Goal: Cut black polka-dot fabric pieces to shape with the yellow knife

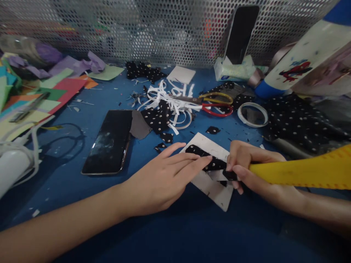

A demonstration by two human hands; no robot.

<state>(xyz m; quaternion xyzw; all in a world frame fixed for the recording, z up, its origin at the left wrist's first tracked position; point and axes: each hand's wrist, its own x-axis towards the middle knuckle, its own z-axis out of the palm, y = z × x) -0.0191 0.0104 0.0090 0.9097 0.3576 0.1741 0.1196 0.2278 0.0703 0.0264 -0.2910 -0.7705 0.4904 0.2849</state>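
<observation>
A small white board (216, 199) lies on the blue table, with a black polka-dot fabric piece (196, 149) on top. My left hand (167, 175) rests flat, its fingers stretched out and their tips touching the fabric. From the right, my right hand (252, 164) is closed around a yellow box cutter (301, 170), whose metal blade points left over the fabric and board. The fingers hide part of its front end, so I cannot tell whether the blade touches the fabric. Small black fabric scraps (213, 130) lie just behind the board.
A phone (108, 142) lies at left, near coloured paper (63, 95) and a white cable (35, 149). Behind are scissors (216, 104), white paper strips (161, 95) and a tape roll (252, 114). A bottle (296, 62), a propped phone (242, 34) and a perforated metal panel (164, 22) stand farther back.
</observation>
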